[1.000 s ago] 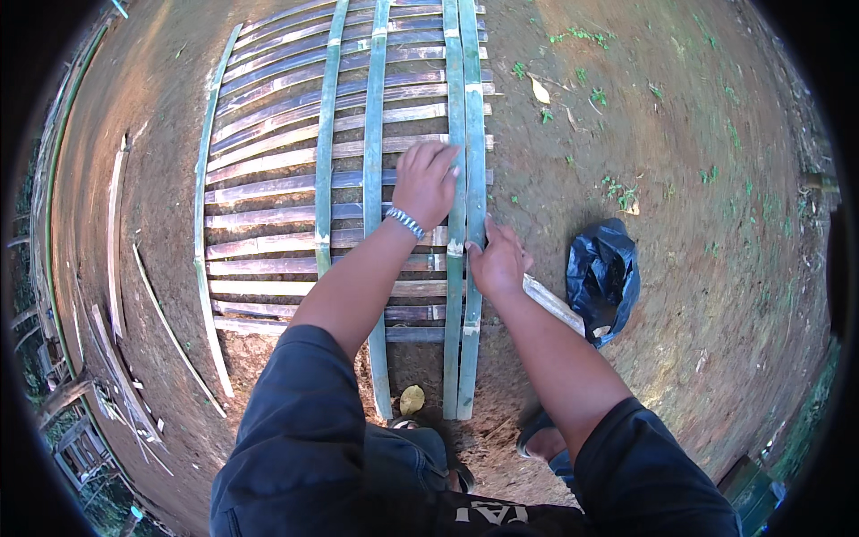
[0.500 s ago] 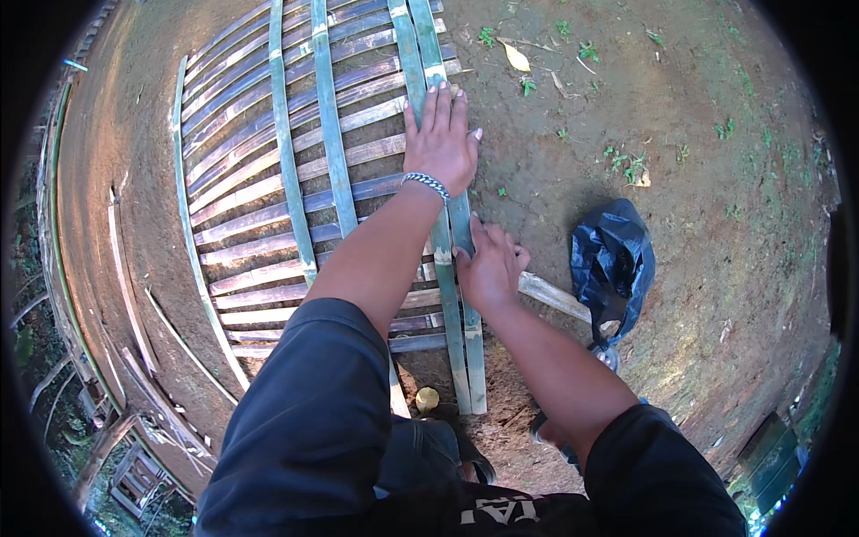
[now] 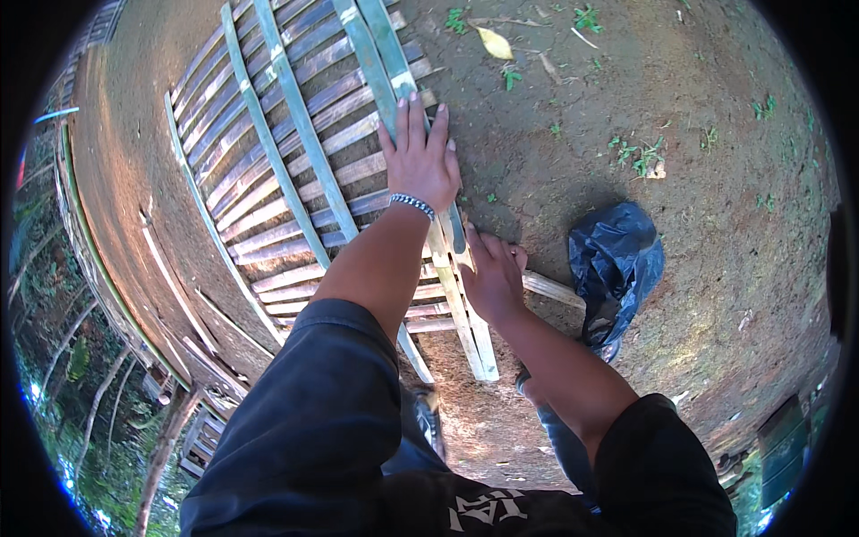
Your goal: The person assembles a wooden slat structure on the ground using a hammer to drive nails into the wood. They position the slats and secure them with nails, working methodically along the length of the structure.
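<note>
A lattice panel of split bamboo lies on the ground, its long green strips (image 3: 300,134) crossing many thinner purplish and pale slats (image 3: 277,215). My left hand (image 3: 420,170), with a chain bracelet at the wrist, lies flat on the paired strips along the panel's right edge, fingers stretched out. Nearer to me, my right hand (image 3: 492,273) rests against the outer strip (image 3: 481,336) of that pair with its fingers apart. From beside the right hand a pale wooden piece (image 3: 553,289) sticks out towards a black plastic bag (image 3: 616,264); whether it belongs to the panel, I cannot tell.
Bare earth with small green weeds (image 3: 640,157) and a yellow leaf (image 3: 494,43) spreads right of the panel. Loose wooden sticks (image 3: 179,282) lie on the left, near a long rail (image 3: 89,242) and greenery. A dark green board (image 3: 780,452) stands at lower right.
My view has shifted, so the panel appears turned and further left. Both hands stay on the right-edge strips. A round yellowish thing near my feet has dropped out of sight.
</note>
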A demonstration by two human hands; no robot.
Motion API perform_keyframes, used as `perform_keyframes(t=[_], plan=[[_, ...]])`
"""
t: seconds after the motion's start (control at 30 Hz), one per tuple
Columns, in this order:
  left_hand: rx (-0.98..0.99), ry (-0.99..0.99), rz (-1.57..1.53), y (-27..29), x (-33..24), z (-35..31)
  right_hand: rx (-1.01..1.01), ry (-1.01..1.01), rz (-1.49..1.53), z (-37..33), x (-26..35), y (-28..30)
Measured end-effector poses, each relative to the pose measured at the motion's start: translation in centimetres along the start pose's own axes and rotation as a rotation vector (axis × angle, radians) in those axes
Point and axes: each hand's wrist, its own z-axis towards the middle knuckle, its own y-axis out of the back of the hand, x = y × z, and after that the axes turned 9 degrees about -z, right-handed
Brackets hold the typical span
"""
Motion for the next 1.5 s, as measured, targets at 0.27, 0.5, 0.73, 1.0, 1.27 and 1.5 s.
perform_keyframes(t=[0.27,0.5,0.73,1.0,1.27,1.5], plan=[[-0.005,-0.037,-0.001,0.2,0.1,0.0,-0.11,0.13,-0.028,-0.2,-3.3,2.5],[-0.032,-0.052,-0.009,-0.2,0.2,0.0,-0.362,-0.074,-0.03,3.2,-0.1,-0.6],[-0.087,-0.079,-0.018,-0.5,0.6,-0.1,-0.339,-0.148,-0.096,3.8,2.4,-1.7],[-0.081,-0.067,-0.021,-0.7,0.9,0.1,-0.118,-0.167,-0.08,4.1,1.6,0.3],[-0.075,-0.058,-0.015,-0.5,0.7,0.1,0.064,-0.108,-0.253,6.3,1.7,2.4],[-0.144,0.038,-0.107,-1.1,0.7,0.7,0.183,-0.187,-0.282,7.2,3.2,4.3]])
